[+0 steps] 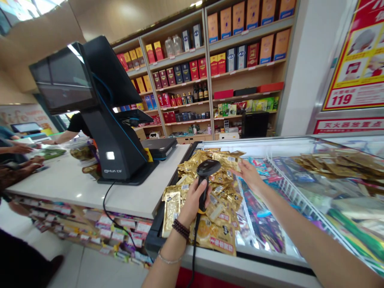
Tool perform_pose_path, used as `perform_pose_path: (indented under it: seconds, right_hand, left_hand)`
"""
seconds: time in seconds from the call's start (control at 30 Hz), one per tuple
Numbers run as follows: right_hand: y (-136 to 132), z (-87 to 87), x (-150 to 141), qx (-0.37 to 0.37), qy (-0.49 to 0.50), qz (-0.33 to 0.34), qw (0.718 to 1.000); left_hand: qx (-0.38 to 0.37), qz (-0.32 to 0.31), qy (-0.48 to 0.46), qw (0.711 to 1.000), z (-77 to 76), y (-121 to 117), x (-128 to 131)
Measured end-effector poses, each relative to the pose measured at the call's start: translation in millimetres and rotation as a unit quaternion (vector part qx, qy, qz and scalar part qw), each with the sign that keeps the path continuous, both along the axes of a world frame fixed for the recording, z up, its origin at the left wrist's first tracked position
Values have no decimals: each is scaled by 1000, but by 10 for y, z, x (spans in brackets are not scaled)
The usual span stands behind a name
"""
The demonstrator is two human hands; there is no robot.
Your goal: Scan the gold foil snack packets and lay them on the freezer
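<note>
Left hand (pixel 198 195)'s wrapped round a black barcode scanner (pixel 207 169), right over a heap of gold packets (pixel 221 236) on the freezer (pixel 255 265)'s left end. Right hand (pixel 248 172)'s at the heap's edge, can't tell if it's pinching one. Colourful wrapped packs (pixel 265 224) inside the freezer, beside white wire mesh (pixel 303 196).

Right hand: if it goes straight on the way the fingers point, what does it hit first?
The gold packets right at the fingertips of the right hand, most likely; depth is unclear, so I can't tell whether it already touches one.
</note>
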State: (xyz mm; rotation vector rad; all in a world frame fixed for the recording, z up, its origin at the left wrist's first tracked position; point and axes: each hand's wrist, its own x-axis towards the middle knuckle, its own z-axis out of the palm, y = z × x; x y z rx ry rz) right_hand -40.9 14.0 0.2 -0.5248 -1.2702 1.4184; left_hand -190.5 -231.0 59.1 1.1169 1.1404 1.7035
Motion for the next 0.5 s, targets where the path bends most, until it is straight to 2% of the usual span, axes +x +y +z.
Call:
perform_pose_path:
  seconds: [0.13, 0.37, 0.5]
  right_hand:
    - [-28, 7, 22, 21, -24, -2, 999]
    - [-7, -6, -18, -11, 0, -16, 1000]
    - [-48, 50, 40, -4, -10, 7, 1000]
  left_hand:
    - [-1, 0, -2, 1000, 7, -7, 12]
    - [0, -6, -6, 1000, -15, -4, -9]
    - [-1, -2, -6, 1000, -31, 2, -17]
